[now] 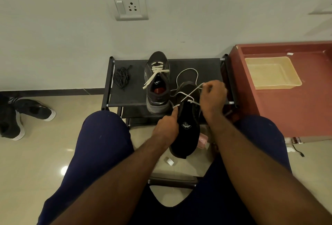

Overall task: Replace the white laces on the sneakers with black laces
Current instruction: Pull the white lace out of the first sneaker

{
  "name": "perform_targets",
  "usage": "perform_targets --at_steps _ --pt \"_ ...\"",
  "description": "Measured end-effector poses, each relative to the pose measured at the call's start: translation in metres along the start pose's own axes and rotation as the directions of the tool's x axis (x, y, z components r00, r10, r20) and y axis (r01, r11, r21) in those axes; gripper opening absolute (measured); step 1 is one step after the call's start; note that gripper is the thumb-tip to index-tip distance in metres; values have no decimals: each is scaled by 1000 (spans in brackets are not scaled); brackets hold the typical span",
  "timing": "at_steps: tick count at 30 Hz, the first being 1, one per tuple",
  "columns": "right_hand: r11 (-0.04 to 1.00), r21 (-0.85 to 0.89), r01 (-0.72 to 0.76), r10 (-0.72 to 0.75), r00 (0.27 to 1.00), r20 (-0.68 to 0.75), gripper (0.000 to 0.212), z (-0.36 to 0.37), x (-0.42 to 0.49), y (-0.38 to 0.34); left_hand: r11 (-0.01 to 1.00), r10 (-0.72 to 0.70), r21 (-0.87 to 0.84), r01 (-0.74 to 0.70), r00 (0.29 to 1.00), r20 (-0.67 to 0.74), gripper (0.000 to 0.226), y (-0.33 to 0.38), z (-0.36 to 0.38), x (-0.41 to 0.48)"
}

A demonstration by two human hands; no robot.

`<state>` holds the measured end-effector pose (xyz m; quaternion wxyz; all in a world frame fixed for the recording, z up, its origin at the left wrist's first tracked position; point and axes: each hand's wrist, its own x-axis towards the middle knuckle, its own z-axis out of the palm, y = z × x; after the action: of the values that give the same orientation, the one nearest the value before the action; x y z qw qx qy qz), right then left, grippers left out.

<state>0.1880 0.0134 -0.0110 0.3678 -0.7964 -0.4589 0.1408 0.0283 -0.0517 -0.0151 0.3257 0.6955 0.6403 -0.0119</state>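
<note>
1. The pale tiled floor and the white wall fill most of the view; the person's legs in navy trousers spread out below.
2. A red-brown cabinet stands at the right, with a beige tray lying in its open top.
3. A black shoe rack stands against the wall, just beside the cabinet.
4. The held sneaker is dark, almost black, and hangs in front of the rack with its opening facing the camera and its toe pointing away.
5. The second sneaker stands on the rack's top shelf, toe to the wall. It is dark grey with a paler sole and is laced in cream-white laces whose loose ends trail over its left side.
6. A pair of black shoes with white soles lies on the floor, far left.
7. The left grip wraps the held sneaker's left edge, one finger stretched up to touch the lace.
8. The right grip is curled tight, pinching the white lace above the sneaker. The lace runs taut from the eyelets, and its slack loops back over the shelf.
9. A grey socket plate sits on the wall.
10. The black laces lie bundled on the shelf's left end, apart from both sneakers.
11. A white emblem marks the held sneaker's inside; its letters are too small to read. The red label inside the second sneaker is also unreadable.
</note>
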Motion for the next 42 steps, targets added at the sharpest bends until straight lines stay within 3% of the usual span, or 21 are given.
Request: perform_targets --at_steps 3,5,7,9,11,13,14,17,21,24,26,27,28,30,31,33,36,39,42 --pt "914 202 -353 373 925 -68 13 -10 19 9 1000 -14 -4 14 1000 5 64 0 0 1" --pt "857 322 -401 433 901 -29 8 -13 24 11 1000 -17 -9 17 1000 5 63 1 -1 2" --pt "931 252 -265 266 963 29 7 -14 19 7 1000 -14 -9 14 1000 3 63 3 -2 1" --pt "991 111 71 -86 987 137 15 -11 9 0 1000 -10 -9 10 1000 3 64 4 -3 1" --pt "922 -1 387 -359 858 368 29 -2 -5 -4 1000 -1 -8 1 1000 2 65 5 -3 0" --pt "838 -130 529 -376 734 566 36 8 -19 -3 1000 16 -20 -16 1000 0 64 5 -3 -2" --pt "826 -180 535 -337 723 603 36 11 -24 -4 999 21 -24 -21 1000 2 64 4 -3 -2" --pt "810 -248 531 -325 759 565 30 12 -25 -3 1000 17 3 -18 1000 21 65 3 -3 -3" --pt "765 -271 583 -387 754 531 19 6 -16 -4 1000 6 26 -6 1000 25 67 4 -5 -3" --pt "875 -181 449 -357 850 386 13 3 -5 -4 999 21 38 -22 1000 20 67 4 -6 -4" --pt "988 56 146 -154 971 181 10 -4 5 -6 1000 16 18 -16 1000 18 67 3 -6 -3" --pt "969 243 -34 9 995 103 8 -11 10 -8 1000 4 7 -4 1000 23 66 2 -6 -3" --pt "884 428 -188 176 982 67 7 -20 16 -10 1000 -10 3 10 999 30 66 3 -5 -2" --pt "615 689 -384 437 893 108 6 -40 26 -6 1000 -27 9 27 999 41 66 4 -4 -1" --pt "509 746 -429 502 852 147 7 -49 31 -3 999 -29 15 28 999 40 66 4 -4 -2" --pt "430 784 -447 525 830 186 5 -60 37 2 999 -26 32 25 999 38 67 5 -4 -2" --pt "570 715 -404 406 895 182 15 -51 35 -4 999 -28 33 26 999 42 68 6 -5 -2" --pt "828 528 -186 102 977 186 10 -34 12 -26 999 -32 18 31 998 49 67 6 -6 -3" --pt "896 424 135 -263 928 262 10 -24 -16 -61 1000 -12 9 11 998 65 74 5 -7 -4"
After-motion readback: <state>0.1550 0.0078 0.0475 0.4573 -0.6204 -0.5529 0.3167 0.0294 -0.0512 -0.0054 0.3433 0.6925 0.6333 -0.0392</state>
